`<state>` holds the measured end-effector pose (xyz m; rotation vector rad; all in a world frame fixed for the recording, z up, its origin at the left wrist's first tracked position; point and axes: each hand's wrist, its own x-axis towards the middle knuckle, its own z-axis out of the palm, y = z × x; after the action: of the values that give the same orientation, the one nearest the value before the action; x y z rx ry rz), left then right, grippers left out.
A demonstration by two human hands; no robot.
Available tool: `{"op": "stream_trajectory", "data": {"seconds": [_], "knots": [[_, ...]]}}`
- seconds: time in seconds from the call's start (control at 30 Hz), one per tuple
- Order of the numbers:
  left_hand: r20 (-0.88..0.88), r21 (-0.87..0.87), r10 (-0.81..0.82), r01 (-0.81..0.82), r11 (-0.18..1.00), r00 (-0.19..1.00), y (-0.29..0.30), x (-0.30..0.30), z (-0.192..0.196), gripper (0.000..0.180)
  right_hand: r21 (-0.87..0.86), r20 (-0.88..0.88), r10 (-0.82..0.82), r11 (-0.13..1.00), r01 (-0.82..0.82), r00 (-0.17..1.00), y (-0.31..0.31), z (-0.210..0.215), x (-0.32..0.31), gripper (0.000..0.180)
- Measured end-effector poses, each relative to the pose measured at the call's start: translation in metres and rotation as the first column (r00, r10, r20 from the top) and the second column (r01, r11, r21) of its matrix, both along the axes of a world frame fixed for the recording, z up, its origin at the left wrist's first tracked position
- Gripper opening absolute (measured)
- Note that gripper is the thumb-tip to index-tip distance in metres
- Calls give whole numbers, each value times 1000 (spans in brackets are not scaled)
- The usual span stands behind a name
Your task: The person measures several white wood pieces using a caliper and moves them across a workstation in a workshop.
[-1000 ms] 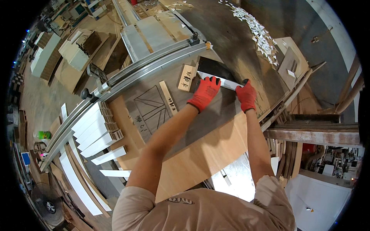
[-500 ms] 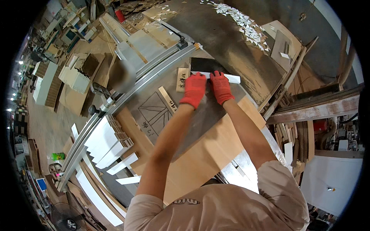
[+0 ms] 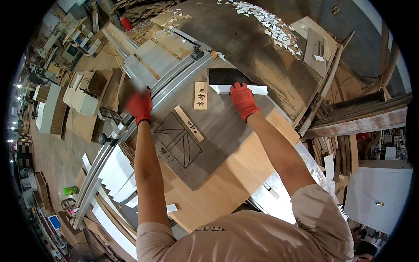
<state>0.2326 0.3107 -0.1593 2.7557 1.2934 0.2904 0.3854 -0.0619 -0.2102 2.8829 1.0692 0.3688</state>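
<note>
My right hand (image 3: 243, 101), in a red glove with dark fingertips, has its fingers bent over a white strip (image 3: 257, 90). The strip lies along the near edge of a black panel (image 3: 226, 76). Out to the left, my left hand (image 3: 141, 106), gloved in red too, is raised at the long metal rail (image 3: 163, 93). A blurred patch covers part of its fingers, so their grip is hidden. Between the hands, a short wooden block (image 3: 200, 96) and a thin wooden strip (image 3: 189, 123), both with handwriting, lie on a grey-brown board (image 3: 218, 131) bearing a line drawing.
Stacked white strips (image 3: 117, 168) lie below the rail. A light wooden board (image 3: 231, 174) is under the near side of the drawn board. Many small white triangular offcuts (image 3: 270, 24) are scattered at the far right. Stacked panels (image 3: 87, 94) stand on the left.
My left hand has left the white strip and swung left to the rail. The right hand stays on the strip. The whole view has shifted slightly.
</note>
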Motion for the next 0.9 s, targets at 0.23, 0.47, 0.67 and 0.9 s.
{"op": "stream_trajectory", "data": {"seconds": [0.23, 0.47, 0.67, 0.9], "knots": [[145, 99, -10, -4, 995, 989, -7, -2, 3, 56, -69, 87, -8, 998, 14, 996, 7, 1, -2, 22], [283, 192, -72, 17, 981, 956, -10, -6, -3, 53, -109, 94, -27, 993, 37, 995, 10, 6, -4, 20], [346, 202, -84, 13, 979, 934, -2, -5, -16, 48, -164, 11, -26, 986, 27, 1000, 15, 9, -1, 26], [408, 206, -115, 31, 978, 906, 2, -8, -25, 43, -97, 21, -52, 994, 54, 998, 21, 0, 5, 18]]}}
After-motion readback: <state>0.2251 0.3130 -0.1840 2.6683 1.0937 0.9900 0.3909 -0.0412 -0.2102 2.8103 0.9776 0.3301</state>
